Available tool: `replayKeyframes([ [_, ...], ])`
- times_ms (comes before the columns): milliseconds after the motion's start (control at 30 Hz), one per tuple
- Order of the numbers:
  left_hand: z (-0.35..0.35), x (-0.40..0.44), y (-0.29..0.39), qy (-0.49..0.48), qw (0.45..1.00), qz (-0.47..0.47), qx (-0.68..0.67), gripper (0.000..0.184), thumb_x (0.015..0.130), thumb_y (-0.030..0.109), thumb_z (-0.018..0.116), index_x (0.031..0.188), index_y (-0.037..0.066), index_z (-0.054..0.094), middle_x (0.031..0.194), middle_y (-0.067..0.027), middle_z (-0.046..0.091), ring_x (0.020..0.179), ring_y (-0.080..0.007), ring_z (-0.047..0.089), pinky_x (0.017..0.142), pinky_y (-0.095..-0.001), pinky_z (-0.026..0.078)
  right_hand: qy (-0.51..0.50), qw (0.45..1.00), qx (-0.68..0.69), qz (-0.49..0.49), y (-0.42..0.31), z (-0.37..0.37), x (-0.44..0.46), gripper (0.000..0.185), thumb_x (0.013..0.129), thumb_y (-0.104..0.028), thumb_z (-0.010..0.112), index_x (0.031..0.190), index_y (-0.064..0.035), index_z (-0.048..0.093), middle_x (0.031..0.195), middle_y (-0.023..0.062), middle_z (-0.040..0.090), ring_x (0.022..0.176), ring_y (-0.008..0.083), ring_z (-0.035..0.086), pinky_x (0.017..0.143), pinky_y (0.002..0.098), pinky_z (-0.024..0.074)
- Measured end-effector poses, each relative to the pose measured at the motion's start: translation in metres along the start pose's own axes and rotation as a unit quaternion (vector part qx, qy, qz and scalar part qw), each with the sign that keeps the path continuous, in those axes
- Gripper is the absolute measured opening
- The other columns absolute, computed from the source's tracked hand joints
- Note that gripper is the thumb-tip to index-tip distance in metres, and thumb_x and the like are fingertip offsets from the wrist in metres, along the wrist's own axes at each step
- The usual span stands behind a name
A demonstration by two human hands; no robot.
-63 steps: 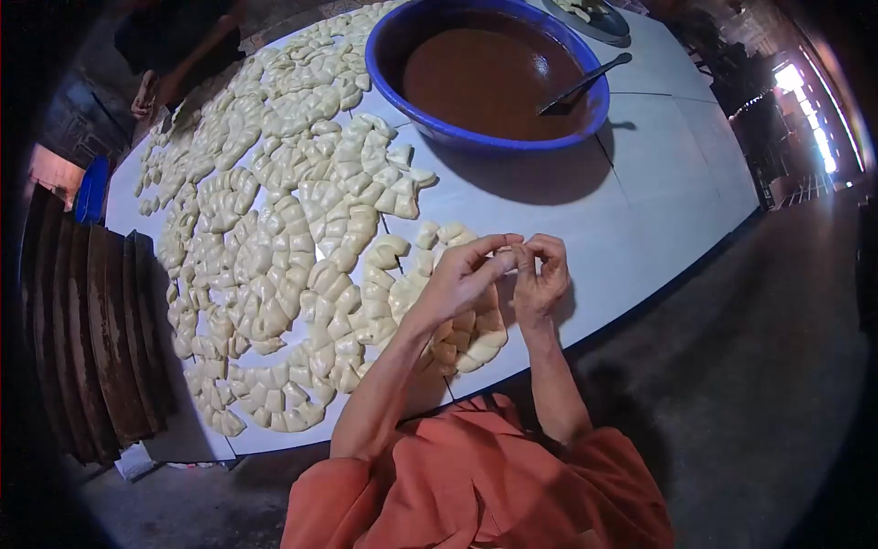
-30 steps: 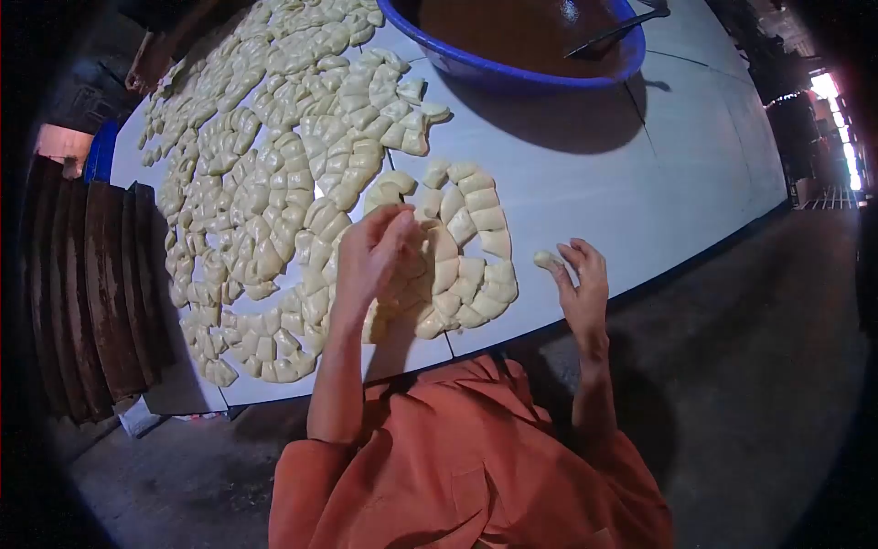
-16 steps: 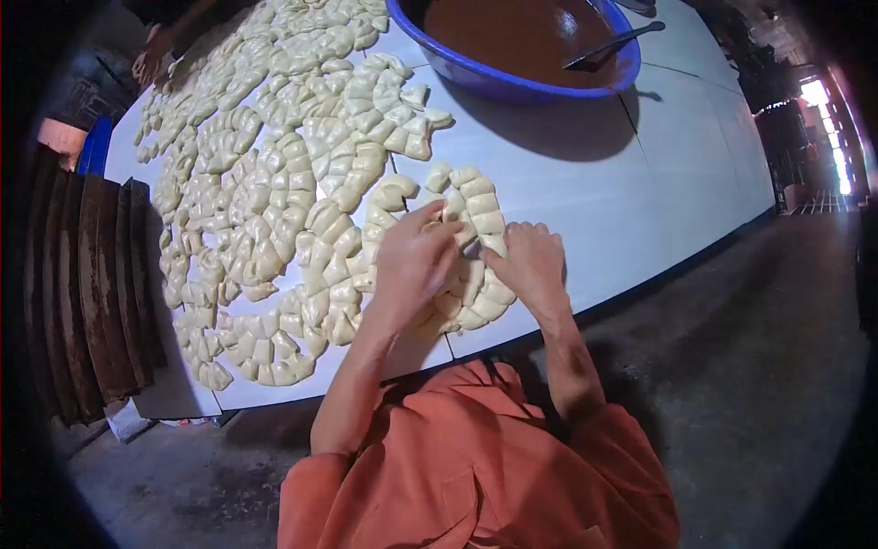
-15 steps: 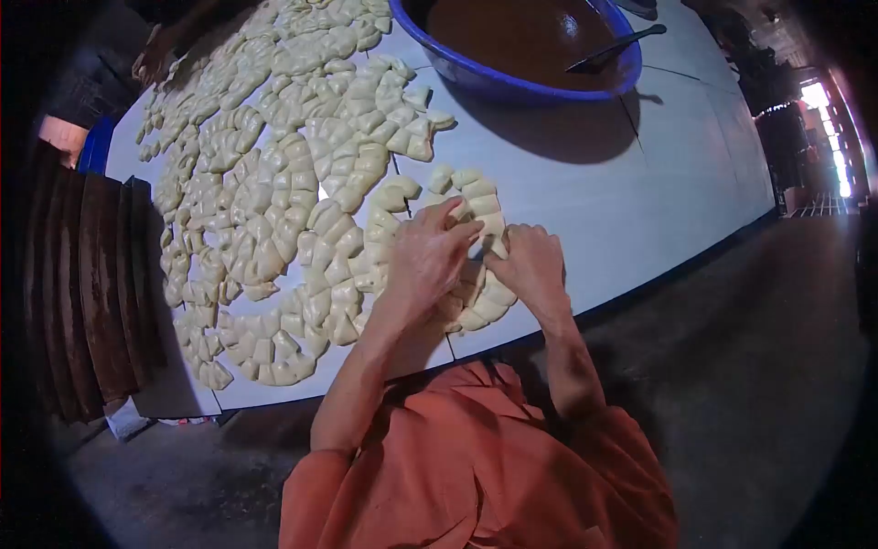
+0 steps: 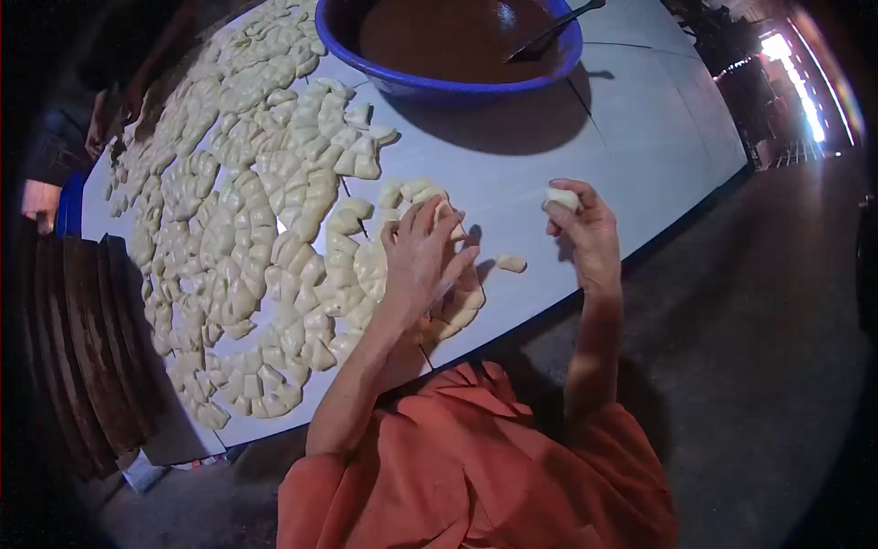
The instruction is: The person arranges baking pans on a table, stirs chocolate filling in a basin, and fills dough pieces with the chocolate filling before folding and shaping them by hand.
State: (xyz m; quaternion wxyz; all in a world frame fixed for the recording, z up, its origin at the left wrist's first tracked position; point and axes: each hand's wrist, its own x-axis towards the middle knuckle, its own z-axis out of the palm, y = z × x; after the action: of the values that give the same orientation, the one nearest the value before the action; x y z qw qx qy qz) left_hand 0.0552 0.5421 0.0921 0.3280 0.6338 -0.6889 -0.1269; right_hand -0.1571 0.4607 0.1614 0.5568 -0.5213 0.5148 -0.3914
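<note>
Pale, glossy pieces of dough [image 5: 242,201] lie in curved, segmented rows over the white table. Over the near right end of these rows rests my left hand [image 5: 421,256], its fingers spread and partly bent; part of the dough beneath is hidden by it. My right hand [image 5: 590,233] is raised to the right, away from the rows, pinching one small dough piece [image 5: 562,198] between thumb and fingers. A single loose dough piece [image 5: 511,263] sits on the table between my two hands.
A blue basin [image 5: 439,87] of brown liquid stands at the far side, a dark-handled utensil [image 5: 549,35] leaning in it. Dark curved slats [image 5: 87,339] stack at the table's left. Another person's hand [image 5: 96,133] shows at far left. The white table [image 5: 658,156] ends at right.
My right hand has come away from the dough rows, up and to the right, with a piece in its fingers. A loose piece now lies apart on the table. The camera view has shifted.
</note>
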Motion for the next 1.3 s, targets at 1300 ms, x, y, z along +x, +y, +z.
replayKeyframes([
  [1300,0.039,0.084,0.052,0.139,0.772,-0.042,-0.619,0.057,0.080,0.016,0.078,0.128,-0.003,0.055,0.119,-0.0167,0.065,0.105,-0.0167,0.063,0.089,-0.0288,0.048,-0.053,0.885,0.461,0.043,-0.007,0.067,0.025,0.023,0.089,-0.009,0.065,0.110,-0.0052,0.056,0.101,0.0028,0.059,0.095,0.0127,0.058,0.086,0.0273,0.0486],
])
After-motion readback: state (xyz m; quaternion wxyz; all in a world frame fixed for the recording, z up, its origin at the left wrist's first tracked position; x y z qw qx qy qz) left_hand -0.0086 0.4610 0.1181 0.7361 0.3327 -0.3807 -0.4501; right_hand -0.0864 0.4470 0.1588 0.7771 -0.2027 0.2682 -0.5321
